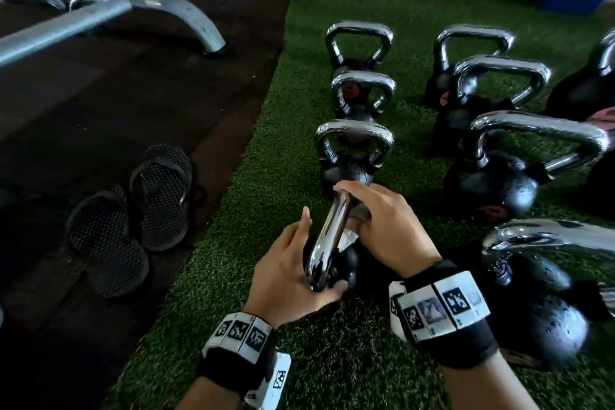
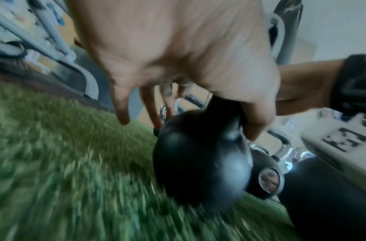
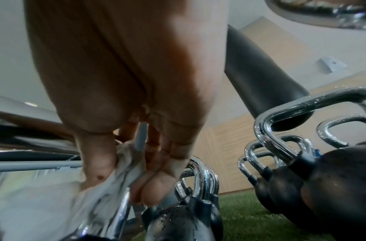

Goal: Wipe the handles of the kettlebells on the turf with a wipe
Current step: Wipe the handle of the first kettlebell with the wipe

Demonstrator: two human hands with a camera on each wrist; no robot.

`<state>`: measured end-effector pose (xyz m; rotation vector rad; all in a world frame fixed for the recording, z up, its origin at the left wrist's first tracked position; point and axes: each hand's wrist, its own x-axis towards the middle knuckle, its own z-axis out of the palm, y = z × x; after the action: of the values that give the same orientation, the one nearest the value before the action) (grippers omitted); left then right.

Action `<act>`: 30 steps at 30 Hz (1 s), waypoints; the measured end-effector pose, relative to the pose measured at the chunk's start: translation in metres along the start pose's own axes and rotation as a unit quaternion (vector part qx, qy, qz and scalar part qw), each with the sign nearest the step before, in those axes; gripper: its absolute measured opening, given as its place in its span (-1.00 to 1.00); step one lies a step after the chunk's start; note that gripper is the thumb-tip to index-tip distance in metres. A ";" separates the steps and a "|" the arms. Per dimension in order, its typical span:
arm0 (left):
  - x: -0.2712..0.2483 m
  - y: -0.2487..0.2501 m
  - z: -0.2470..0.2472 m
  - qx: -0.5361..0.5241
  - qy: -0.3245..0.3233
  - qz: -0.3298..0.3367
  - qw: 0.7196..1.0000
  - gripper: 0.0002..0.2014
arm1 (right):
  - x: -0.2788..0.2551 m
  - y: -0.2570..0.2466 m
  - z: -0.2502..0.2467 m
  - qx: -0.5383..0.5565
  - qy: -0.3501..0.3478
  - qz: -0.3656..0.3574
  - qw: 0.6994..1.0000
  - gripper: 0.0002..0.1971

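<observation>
A black kettlebell [image 2: 198, 163] stands on the green turf [image 1: 276, 150] right in front of me, its chrome handle [image 1: 327, 243] seen end-on. My left hand [image 1: 296, 263] holds the near end of that handle: the thumb [image 2: 258, 117] curls against the black neck and the fingers [image 2: 122, 106] hang fairly straight on the other side. My right hand [image 1: 382, 226] grips the far part of the handle through a crumpled white wipe [image 1: 346, 238]. In the right wrist view the wipe [image 3: 124, 171] is pinched between thumb and fingers against the chrome.
Three more kettlebells [image 1: 354, 146] line up beyond the held one. A second row of bigger ones [image 1: 492, 176] stands close on the right, the nearest [image 1: 539, 293] beside my right wrist. Black sandals [image 1: 133, 213] lie on the dark floor at left. A grey bench frame [image 1: 159, 7] is at far left.
</observation>
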<state>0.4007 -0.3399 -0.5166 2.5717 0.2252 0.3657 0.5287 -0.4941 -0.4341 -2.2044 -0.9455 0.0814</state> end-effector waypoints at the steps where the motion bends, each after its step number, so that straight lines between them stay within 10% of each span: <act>1: 0.002 -0.004 -0.002 0.015 0.008 0.011 1.000 0.29 | 0.002 0.000 -0.002 -0.025 0.001 -0.001 1.000 -0.45; 5: 0.008 -0.023 -0.016 0.001 0.032 0.016 0.999 0.11 | -0.009 0.003 -0.016 -0.067 -0.007 0.031 0.997 -0.49; 12: 0.030 -0.046 -0.038 -0.249 -0.090 -0.046 0.963 -0.76 | -0.071 -0.011 -0.017 -0.093 0.043 0.024 0.994 -0.52; 19: 0.049 -0.055 -0.047 -0.263 -0.216 -0.031 0.940 -0.67 | -0.075 -0.031 -0.025 -0.096 0.020 0.070 0.993 -0.62; 22: 0.065 -0.072 -0.056 -0.239 -0.294 0.007 0.925 -0.24 | -0.067 -0.037 -0.059 -0.077 0.012 0.078 0.994 -0.66; 30: 0.179 -0.079 -0.089 -0.140 -0.281 -0.055 0.948 -0.21 | 0.042 -0.057 -0.168 -0.165 -0.019 0.038 0.985 -0.82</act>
<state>0.5370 -0.1894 -0.4470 2.2575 0.0951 -0.3557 0.5787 -0.5402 -0.2654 -2.5524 -0.9494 0.0028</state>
